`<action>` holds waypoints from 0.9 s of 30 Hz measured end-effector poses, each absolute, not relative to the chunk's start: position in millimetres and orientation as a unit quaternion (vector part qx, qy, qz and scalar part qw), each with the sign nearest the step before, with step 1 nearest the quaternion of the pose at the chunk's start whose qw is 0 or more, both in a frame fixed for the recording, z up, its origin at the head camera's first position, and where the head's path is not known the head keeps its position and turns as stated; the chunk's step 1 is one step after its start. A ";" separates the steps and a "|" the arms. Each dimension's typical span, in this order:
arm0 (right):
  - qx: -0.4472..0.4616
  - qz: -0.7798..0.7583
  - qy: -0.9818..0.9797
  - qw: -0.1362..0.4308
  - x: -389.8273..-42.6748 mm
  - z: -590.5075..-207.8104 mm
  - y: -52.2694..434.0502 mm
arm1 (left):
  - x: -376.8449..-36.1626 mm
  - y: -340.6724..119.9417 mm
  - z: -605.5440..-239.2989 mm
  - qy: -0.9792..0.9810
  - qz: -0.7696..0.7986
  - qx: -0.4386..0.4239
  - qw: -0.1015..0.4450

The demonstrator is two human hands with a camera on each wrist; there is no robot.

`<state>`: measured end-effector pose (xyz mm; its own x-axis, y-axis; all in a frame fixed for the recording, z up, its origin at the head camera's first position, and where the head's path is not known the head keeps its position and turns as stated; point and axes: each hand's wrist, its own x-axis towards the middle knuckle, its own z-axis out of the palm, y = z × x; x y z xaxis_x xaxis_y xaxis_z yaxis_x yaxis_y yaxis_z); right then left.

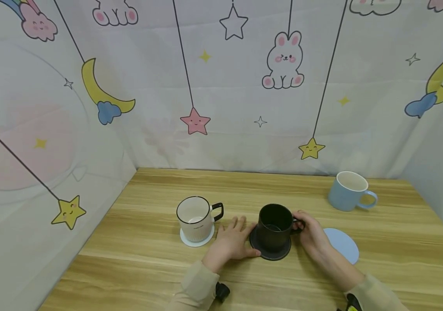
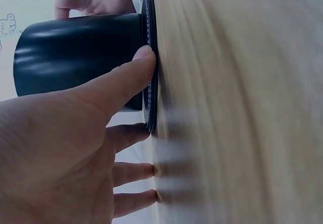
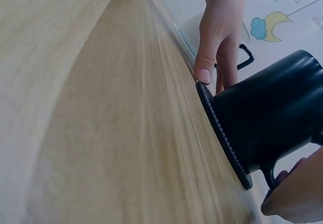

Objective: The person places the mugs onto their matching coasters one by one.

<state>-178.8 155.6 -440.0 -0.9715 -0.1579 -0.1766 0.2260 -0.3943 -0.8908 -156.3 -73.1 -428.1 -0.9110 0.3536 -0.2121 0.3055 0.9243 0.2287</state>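
Note:
A black mug [image 1: 274,229] stands upright on a round black coaster [image 1: 258,250] with pale edge stitching. My right hand [image 1: 313,235] grips the mug's handle at its right side. On the other side, my left hand [image 1: 232,242] has its fingers spread; thumb and index finger touch the coaster's edge, plain in the left wrist view, where the coaster [image 2: 150,103] lies against the table. The other fingertips rest on the tabletop. Seen from the right wrist, the mug [image 3: 272,113] partly hides the fingers on its handle.
A white mug [image 1: 195,218] with black rim and handle stands left on a pale coaster [image 1: 196,244]. A light blue mug [image 1: 346,194] is at the back right. One light blue coaster [image 1: 343,246] lies partly behind my right forearm. Printed fabric [image 1: 221,86] closes off the wooden table's back.

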 end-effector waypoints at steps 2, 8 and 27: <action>0.032 -0.834 0.538 0.115 -178.7 -440.0 155.5 | -156.7 -72.8 -428.0 0.973 0.094 0.170 0.124; 0.028 -0.828 0.548 0.113 -178.5 -440.7 155.3 | -157.0 -72.6 -427.5 0.973 0.096 0.171 0.125; -0.024 -0.766 0.636 0.093 -182.8 -442.9 161.1 | -157.8 -73.0 -430.3 0.974 0.090 0.169 0.122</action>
